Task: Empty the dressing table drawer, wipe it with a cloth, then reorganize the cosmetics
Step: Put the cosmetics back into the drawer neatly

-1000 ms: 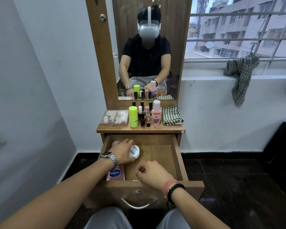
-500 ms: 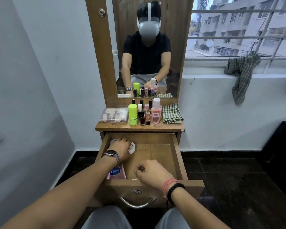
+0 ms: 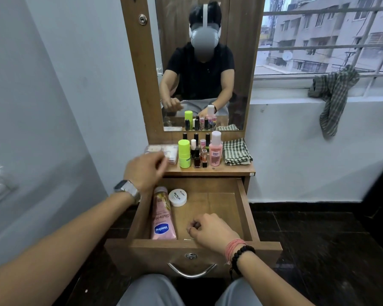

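The wooden drawer (image 3: 243, 206) stands pulled out. Along its left side lies a pink Vaseline tube (image 3: 161, 217), with a white round jar (image 3: 177, 197) beside the tube's top end. My left hand (image 3: 146, 171) hovers above the drawer's back left corner, close to a clear box (image 3: 164, 151) on the tabletop, its fingers loosely curled and holding nothing. My right hand (image 3: 210, 230) rests inside the drawer against the front wall, fingers curled into a fist with nothing visible in it. A folded checked cloth (image 3: 237, 152) lies at the tabletop's right end.
A green bottle (image 3: 184, 153), a pink bottle (image 3: 215, 151) and several small nail polish bottles (image 3: 197, 155) stand in the tabletop's middle, below the mirror (image 3: 199, 62). Another checked cloth (image 3: 332, 93) hangs over the window ledge. The wall is close on the left.
My left hand has let go of the white jar in the drawer and risen toward the clear box on the tabletop. My right hand has stayed in place.
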